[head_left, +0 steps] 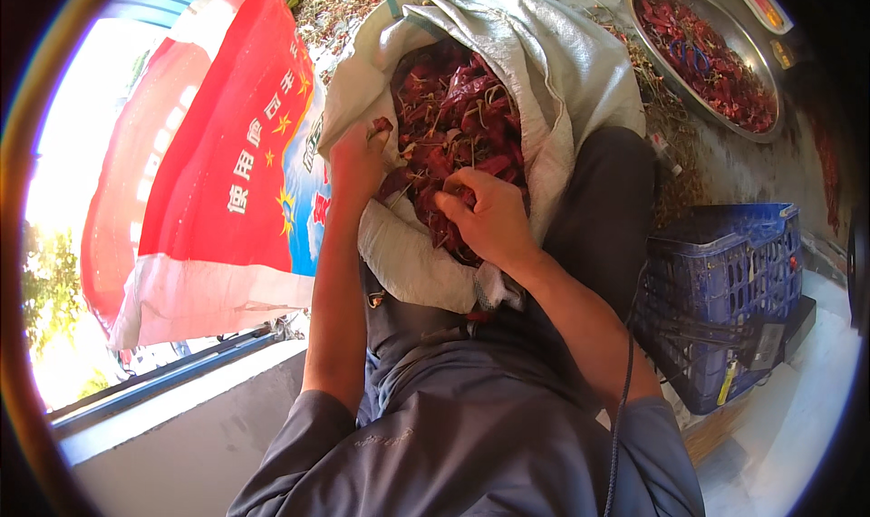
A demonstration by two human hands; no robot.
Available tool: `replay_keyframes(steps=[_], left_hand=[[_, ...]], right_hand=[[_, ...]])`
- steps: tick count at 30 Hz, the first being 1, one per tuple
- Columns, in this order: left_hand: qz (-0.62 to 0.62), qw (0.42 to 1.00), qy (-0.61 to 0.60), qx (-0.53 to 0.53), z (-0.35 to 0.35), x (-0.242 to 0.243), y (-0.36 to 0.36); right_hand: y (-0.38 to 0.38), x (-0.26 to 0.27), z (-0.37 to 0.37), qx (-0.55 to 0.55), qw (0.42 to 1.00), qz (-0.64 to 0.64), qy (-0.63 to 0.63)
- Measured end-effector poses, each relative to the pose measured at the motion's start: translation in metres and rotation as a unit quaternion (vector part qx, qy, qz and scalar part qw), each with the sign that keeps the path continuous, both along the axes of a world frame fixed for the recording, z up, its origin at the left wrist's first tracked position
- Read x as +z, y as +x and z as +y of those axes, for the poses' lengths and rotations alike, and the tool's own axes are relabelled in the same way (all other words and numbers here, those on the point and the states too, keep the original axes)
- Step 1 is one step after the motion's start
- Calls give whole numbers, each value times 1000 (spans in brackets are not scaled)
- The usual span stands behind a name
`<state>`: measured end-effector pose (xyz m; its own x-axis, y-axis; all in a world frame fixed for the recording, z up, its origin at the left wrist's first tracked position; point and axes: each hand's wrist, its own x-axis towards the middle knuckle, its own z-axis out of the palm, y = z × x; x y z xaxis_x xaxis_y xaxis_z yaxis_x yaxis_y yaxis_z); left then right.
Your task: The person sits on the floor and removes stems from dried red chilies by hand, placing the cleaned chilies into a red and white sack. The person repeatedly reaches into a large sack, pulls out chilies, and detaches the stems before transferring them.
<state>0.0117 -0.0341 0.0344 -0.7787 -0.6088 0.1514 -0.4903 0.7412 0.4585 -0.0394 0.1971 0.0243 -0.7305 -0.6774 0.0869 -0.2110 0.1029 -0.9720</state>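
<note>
A white woven sack (591, 61) stands open between my legs with its rim rolled down. Dried red chili peppers (469, 92), many with pale stems, fill its mouth. At the sack's left edge, my left hand (357, 160) pinches a small dried chili (382, 125) between thumb and fingers. My right hand (493, 218) reaches over the near right rim, and its fingertips touch the chilies. Thumb and index finger are bent close together there; whether they grip a pepper is hidden among the pods.
At upper right, a metal basin (768, 126) holds chilies and blue-handled scissors (690, 56). Below it stands a blue plastic crate (720, 272), with a dark cord (622, 408) nearby. Stem debris (333, 10) litters the floor. A red printed sheet (217, 157) hangs at the window on my left.
</note>
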Motion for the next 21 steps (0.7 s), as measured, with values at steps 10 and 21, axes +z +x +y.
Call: replay_keyframes(steps=[10, 21], left_hand=[[-46, 833, 550, -44, 66, 39, 65], [153, 949, 248, -122, 102, 13, 80]], right_hand=[[15, -6, 4, 83, 980, 177, -24], [15, -17, 4, 196, 955, -222, -4]])
